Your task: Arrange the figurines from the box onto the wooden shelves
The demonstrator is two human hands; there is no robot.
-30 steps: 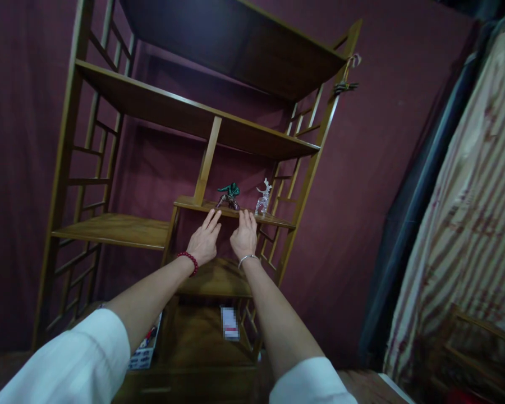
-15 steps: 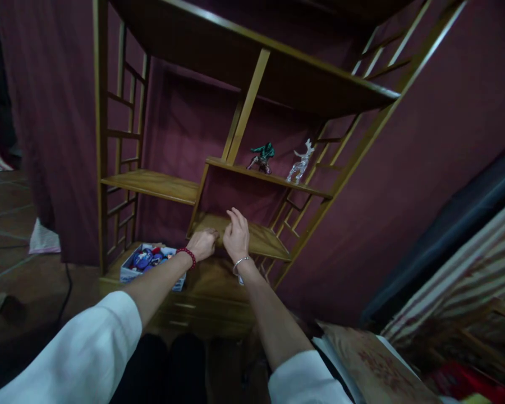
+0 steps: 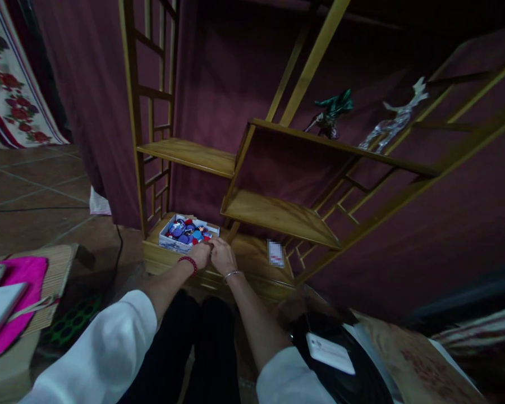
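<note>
My left hand (image 3: 201, 256), with a red bead bracelet at the wrist, is closed at the front edge of a small open box (image 3: 171, 243). My right hand (image 3: 224, 258), wearing a silver bangle, meets it there with its fingers curled together. The fingertips of both hands touch or nearly touch; anything between them is hidden or too small to name. Blue, purple and red round pieces (image 3: 185, 231) fill the box, just beyond my hands. The box sits on the low left part of a wooden shelf unit (image 3: 189, 157).
A green-and-bronze figurine (image 3: 331, 112) and a clear deer figurine (image 3: 393, 123) stand on the upper right shelf. A small white card (image 3: 275, 253) is on the lower right surface. A white device (image 3: 330, 353) lies near my right arm; a bench with a pink cloth (image 3: 29, 275) is at left.
The view has tilted down and come closer. My hands, apart in front of the middle shelf before, are now together beside the box. My right hand's raised fingers have curled in.
</note>
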